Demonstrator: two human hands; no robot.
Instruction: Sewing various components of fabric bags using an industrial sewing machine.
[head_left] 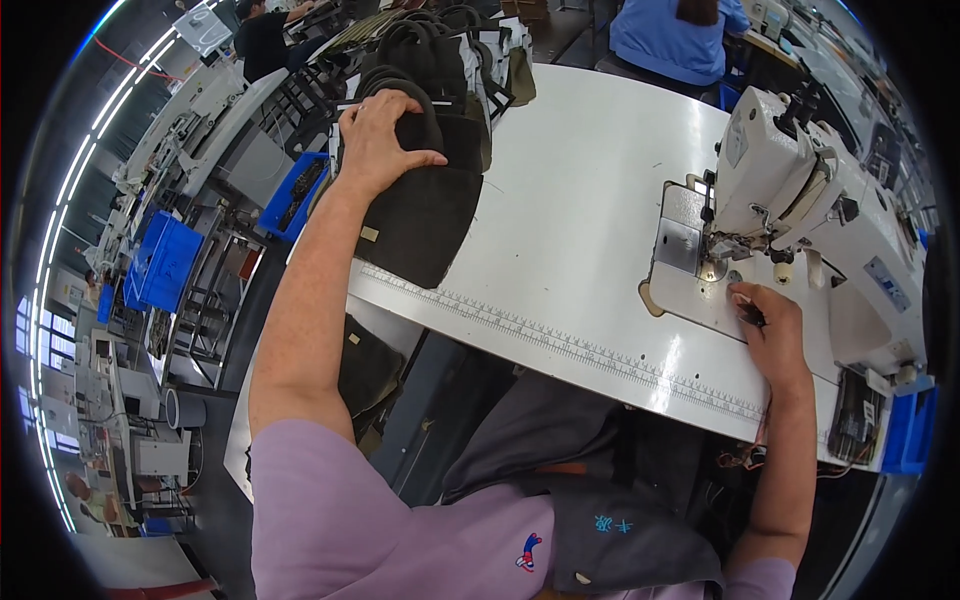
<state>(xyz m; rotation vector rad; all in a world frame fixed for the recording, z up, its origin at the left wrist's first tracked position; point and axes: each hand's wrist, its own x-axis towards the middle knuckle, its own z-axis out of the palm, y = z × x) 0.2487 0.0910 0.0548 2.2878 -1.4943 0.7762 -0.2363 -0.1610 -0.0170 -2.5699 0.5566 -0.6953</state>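
My left hand (pixel 378 140) reaches to the far left of the table, its fingers curved over a dark fabric piece (pixel 425 215) with thick looped strips at its top. Its thumb lies along the cloth, and the piece's lower end rests near the table's front edge. At the right, my right hand (pixel 772 325) is closed beside the needle plate of a white sewing machine (pixel 765 160). Something small and dark shows between its fingers, too hidden to name. A small greenish round spot (pixel 735 275) lies near the fingertips, under the machine's head.
More dark fabric pieces (pixel 410 50) are heaped at the table's far left. A printed ruler strip (pixel 540 335) follows the front edge of the white table (pixel 570 200). Blue bins (pixel 165 260) stand off to the left. Another person in blue (pixel 665 40) sits beyond the table.
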